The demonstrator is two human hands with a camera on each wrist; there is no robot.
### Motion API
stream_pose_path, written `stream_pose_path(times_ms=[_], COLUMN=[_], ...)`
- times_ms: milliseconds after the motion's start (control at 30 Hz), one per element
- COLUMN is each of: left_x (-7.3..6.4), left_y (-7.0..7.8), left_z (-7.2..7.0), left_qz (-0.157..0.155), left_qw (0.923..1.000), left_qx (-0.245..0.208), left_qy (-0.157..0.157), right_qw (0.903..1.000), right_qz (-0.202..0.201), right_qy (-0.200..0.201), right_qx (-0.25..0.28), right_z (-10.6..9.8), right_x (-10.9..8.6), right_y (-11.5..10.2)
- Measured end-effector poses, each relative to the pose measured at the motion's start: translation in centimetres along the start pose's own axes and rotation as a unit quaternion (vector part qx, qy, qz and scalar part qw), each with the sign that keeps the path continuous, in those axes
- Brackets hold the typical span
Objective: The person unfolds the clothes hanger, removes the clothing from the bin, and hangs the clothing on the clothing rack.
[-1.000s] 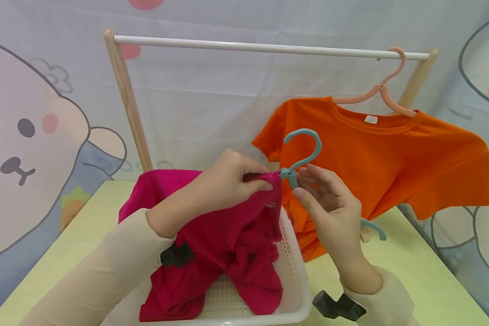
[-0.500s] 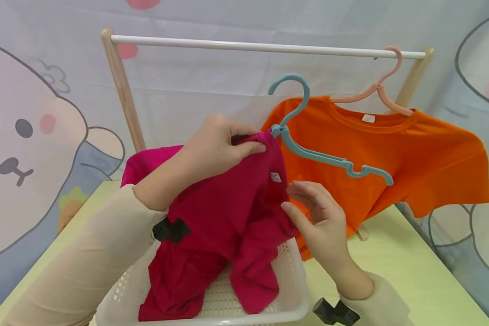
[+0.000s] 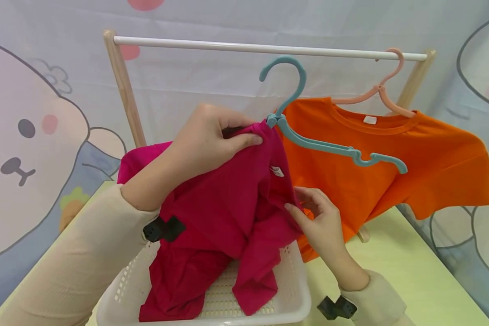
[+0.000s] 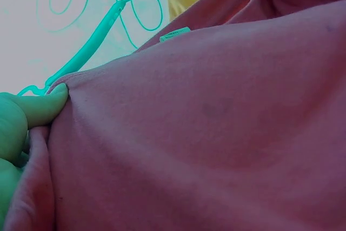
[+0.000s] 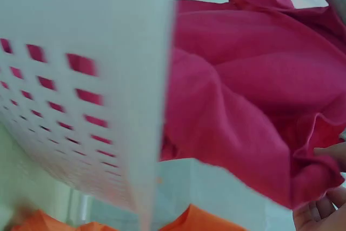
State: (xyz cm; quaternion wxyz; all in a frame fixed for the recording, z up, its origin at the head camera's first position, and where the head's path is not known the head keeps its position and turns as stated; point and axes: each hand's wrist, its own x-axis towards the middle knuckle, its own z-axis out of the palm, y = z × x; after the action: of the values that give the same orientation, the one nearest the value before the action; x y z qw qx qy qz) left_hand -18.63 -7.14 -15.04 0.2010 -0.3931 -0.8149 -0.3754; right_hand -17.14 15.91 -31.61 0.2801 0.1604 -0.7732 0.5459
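A magenta T-shirt [image 3: 216, 213] hangs bunched from my left hand [image 3: 203, 140], its lower part in the white basket [image 3: 304, 294]. My left thumb and fingers pinch the shirt at the neckline, beside the neck of a light blue hanger [image 3: 315, 145]. One hanger arm is hidden under the cloth; the other sticks out bare to the right, its hook upward. Lower right, my right hand [image 3: 322, 222] pinches the collar's edge between thumb and fingers, below the white label [image 3: 277, 171]. In the right wrist view those fingers [image 5: 330, 158] meet the cloth.
Behind, a wooden-legged rack with a white rail [image 3: 228, 45] stands on the pale yellow table [image 3: 415, 271]. An orange T-shirt [image 3: 375, 167] hangs at its right end on a pink hanger [image 3: 391, 102], close behind the blue hanger and my right hand.
My left hand has lifted the magenta shirt and blue hanger up and slightly left. My right hand has left the hanger, moved down and taken the shirt's collar edge.
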Motion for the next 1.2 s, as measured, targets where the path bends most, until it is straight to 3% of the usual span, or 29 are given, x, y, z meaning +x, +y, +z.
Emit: stream_pose_path(times_ms=[433, 700, 1100, 1200], left_x=[-2.5, -4.8, -8.5, -9.1], left_y=[-2.9, -5.4, -8.7, -9.2], left_z=[-0.5, -0.5, -0.7, -0.8], left_qz=[-0.023, -0.003, 0.027, 0.049], left_qw=[0.9994, 0.9997, 0.9987, 0.9979], left_qx=[-0.018, -0.021, -0.037, -0.039], left_qy=[0.02, 0.011, -0.019, -0.019], right_qw=[0.9945, 0.9828, 0.9828, 0.9832], right_qz=[0.09, 0.162, 0.163, 0.159], right_qy=[-0.036, -0.072, -0.081, -0.084], right_qx=[-0.04, -0.05, -0.032, -0.032], right_z=[-1.2, -2.4, -4.2, -4.6], right_x=[-1.1, -1.3, -1.0, -0.9], right_y=[1.8, 2.4, 2.6, 2.7])
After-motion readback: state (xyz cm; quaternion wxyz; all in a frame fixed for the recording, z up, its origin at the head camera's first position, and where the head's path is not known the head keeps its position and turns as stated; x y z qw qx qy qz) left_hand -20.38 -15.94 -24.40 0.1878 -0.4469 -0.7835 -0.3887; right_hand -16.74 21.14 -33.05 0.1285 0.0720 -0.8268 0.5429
